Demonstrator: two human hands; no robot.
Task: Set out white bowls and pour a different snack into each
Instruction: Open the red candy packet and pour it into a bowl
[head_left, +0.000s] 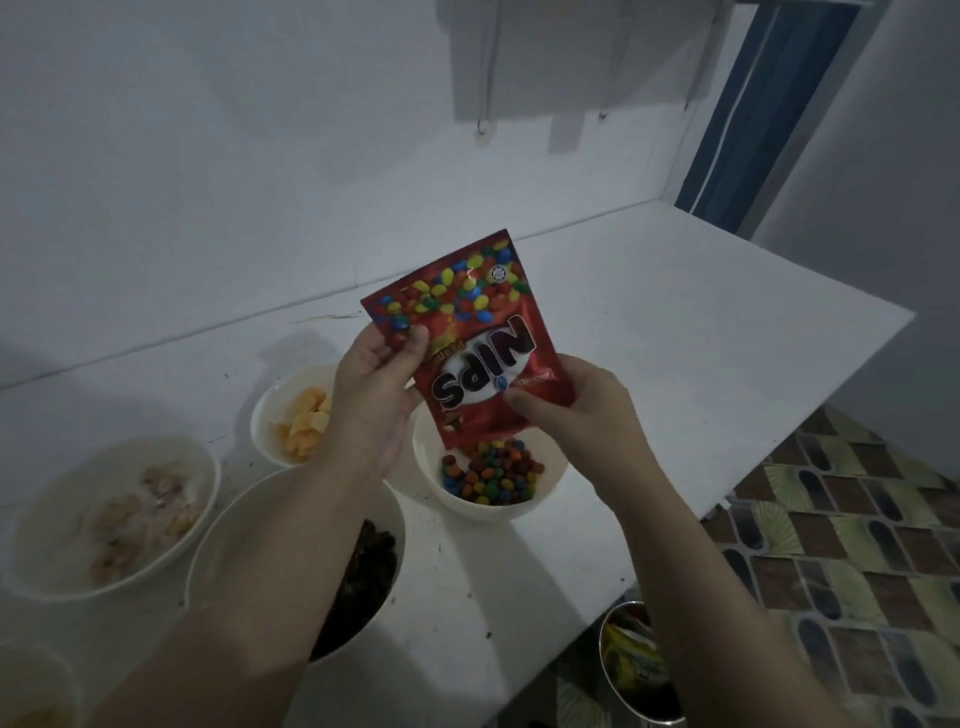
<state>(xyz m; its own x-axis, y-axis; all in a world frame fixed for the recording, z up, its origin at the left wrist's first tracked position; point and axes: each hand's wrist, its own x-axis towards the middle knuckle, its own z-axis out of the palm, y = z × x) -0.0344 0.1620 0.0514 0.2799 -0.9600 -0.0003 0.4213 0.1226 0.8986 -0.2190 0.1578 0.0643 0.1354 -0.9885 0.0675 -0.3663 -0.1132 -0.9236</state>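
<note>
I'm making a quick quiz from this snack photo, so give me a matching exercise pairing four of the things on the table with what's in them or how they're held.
Column one:
1. red candy bag
2. bowl under the bag
3. far bowl
4. leftmost bowl

Column two:
A. pale, beige snack pieces
B. upside down, gripped by left hand and right hand
C. orange-yellow chunks
D. multicoloured coated candies

Pairs: 1-B, 2-D, 3-C, 4-A
</note>
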